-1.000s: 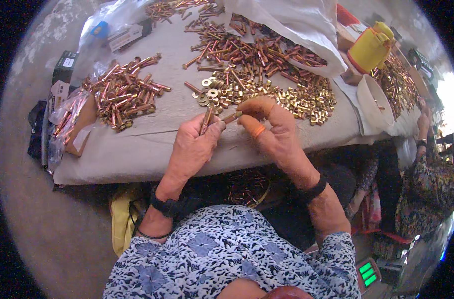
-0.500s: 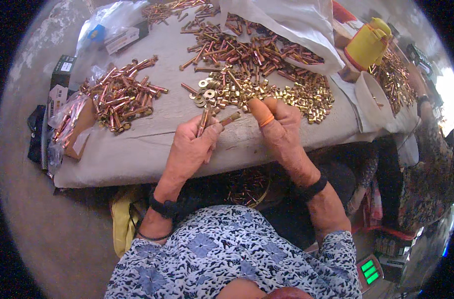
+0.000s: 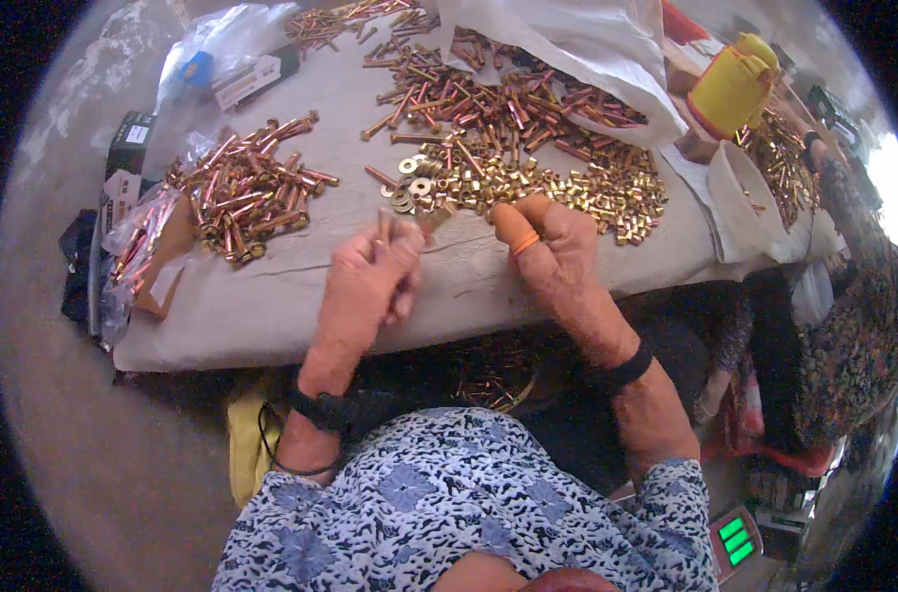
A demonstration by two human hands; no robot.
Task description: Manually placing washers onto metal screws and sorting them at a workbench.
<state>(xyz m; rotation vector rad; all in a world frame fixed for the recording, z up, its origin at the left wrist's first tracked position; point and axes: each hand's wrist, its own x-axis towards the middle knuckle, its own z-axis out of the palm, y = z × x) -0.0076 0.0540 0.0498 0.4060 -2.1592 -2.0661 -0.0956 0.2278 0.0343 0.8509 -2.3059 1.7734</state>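
Note:
My left hand (image 3: 368, 276) is smeared by motion above the front of the table. Its fingers are closed round bolts, whose blurred ends stick out past the thumb. My right hand (image 3: 557, 252) has an orange finger cover (image 3: 516, 229) on one finger and its fingertips pinched together at the near edge of a pile of gold-coloured nuts (image 3: 607, 197). What sits in that pinch is too small to make out. Flat washers (image 3: 421, 186) lie at the left end of the nuts. Behind them spreads a large heap of coppery bolts (image 3: 498, 104).
Another bolt heap (image 3: 256, 192) lies on the left of the cloth-covered table (image 3: 212, 321), beside an open cardboard box (image 3: 168, 252). White sheeting (image 3: 567, 39) covers part of the far heap. A yellow jug (image 3: 733, 89) and a white tub (image 3: 740, 192) stand at the right, near another person's arm (image 3: 816, 148).
My left hand has drawn slightly back and left with its bolts, now blurred. The right hand stays at almost the same spot by the nuts, fingers still pinched.

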